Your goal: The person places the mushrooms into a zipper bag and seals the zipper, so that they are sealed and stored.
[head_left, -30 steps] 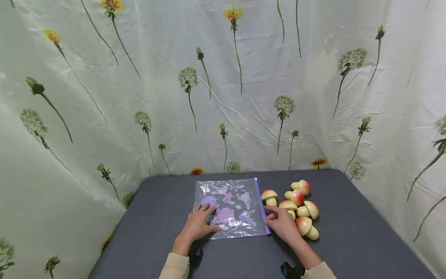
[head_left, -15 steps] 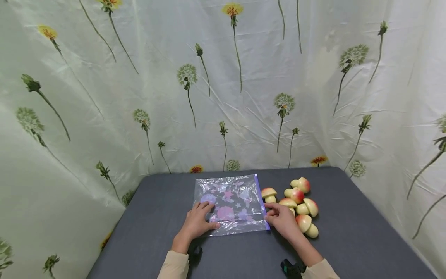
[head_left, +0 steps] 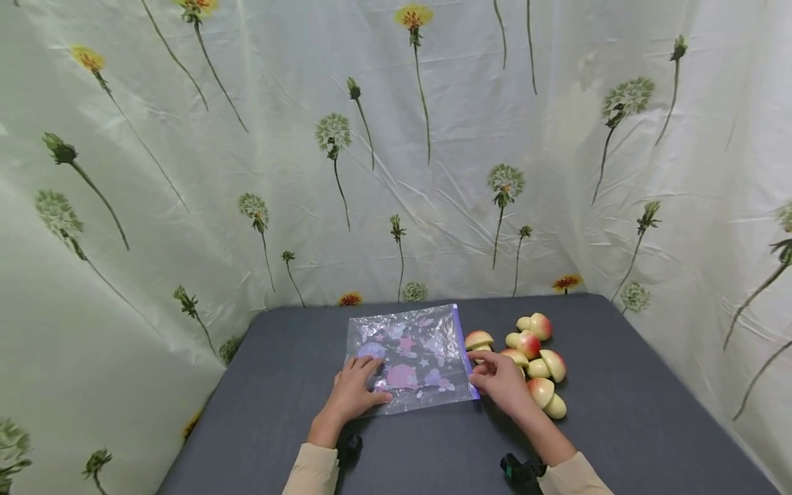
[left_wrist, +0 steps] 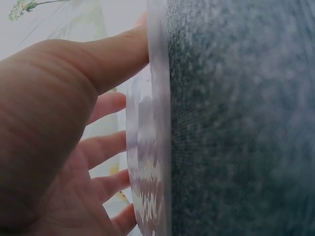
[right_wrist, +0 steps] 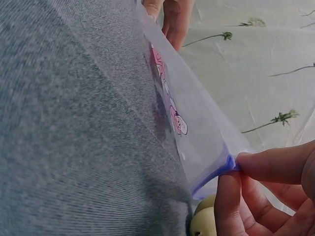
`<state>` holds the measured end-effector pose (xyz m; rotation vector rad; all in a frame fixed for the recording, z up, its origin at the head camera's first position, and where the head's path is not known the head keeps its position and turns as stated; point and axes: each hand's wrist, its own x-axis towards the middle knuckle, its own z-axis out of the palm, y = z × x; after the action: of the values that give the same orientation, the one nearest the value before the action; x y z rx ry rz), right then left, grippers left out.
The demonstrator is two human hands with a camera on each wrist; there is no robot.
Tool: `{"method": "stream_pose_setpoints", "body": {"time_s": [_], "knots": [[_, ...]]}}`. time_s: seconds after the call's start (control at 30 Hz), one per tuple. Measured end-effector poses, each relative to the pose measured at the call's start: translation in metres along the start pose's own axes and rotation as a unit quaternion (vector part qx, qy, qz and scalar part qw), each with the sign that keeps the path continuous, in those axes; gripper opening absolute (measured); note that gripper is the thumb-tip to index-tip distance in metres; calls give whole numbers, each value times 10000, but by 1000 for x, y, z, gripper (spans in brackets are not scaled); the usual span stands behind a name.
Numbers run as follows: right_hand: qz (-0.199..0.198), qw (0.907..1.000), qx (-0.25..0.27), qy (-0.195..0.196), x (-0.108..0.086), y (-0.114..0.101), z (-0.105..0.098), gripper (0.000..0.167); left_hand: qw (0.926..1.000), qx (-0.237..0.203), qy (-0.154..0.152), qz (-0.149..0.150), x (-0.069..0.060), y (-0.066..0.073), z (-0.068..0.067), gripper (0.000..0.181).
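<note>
A clear zip bag (head_left: 396, 344) printed with pink and purple figures lies on the table, its purple zip edge (right_wrist: 212, 176) to the right. Spread fingers of my left hand (head_left: 354, 393) press on the bag's left part; the left wrist view shows the thumb and fingertips against the plastic. Between thumb and fingers, my right hand (head_left: 502, 382) pinches the zip edge, which stands raised off the table in the right wrist view. Just beyond that hand lie several toy mushrooms (head_left: 553, 366) with cream stems and red-tinged caps, one partly hidden by the hand.
A dark grey cloth covers the table (head_left: 421, 454). Behind and at the sides hangs a pale curtain (head_left: 445, 227) with a dandelion print. A black wrist device (head_left: 520, 471) sits by the right sleeve.
My right hand has lifted the bag's zip edge a little, and the bag's right side now slants upward. The left hand has stayed in place. The mushrooms have not moved.
</note>
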<state>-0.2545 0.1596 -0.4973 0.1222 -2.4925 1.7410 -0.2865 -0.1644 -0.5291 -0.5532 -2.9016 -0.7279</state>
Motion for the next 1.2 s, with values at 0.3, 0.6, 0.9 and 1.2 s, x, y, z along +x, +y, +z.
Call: {"method": "stream_pose_setpoints", "body": {"time_s": [0.3,0.6,0.9,1.2], "knots": [[-235,9997,59,-86,0,-7,-1,41,9998,-90,-68,-136,0,5,-2,79],[-305,9994,-133,74,-1,-14,-1,41,9976,-554,-31,405,22,35,-11,68],[-460,9988,50,-127,-7,-17,0,38,9879,-922,-216,1225,56,85,-12,65],[-552,9984,-26,-91,-11,-16,3,32,9787,-846,-646,1758,71,107,-3,61]]}}
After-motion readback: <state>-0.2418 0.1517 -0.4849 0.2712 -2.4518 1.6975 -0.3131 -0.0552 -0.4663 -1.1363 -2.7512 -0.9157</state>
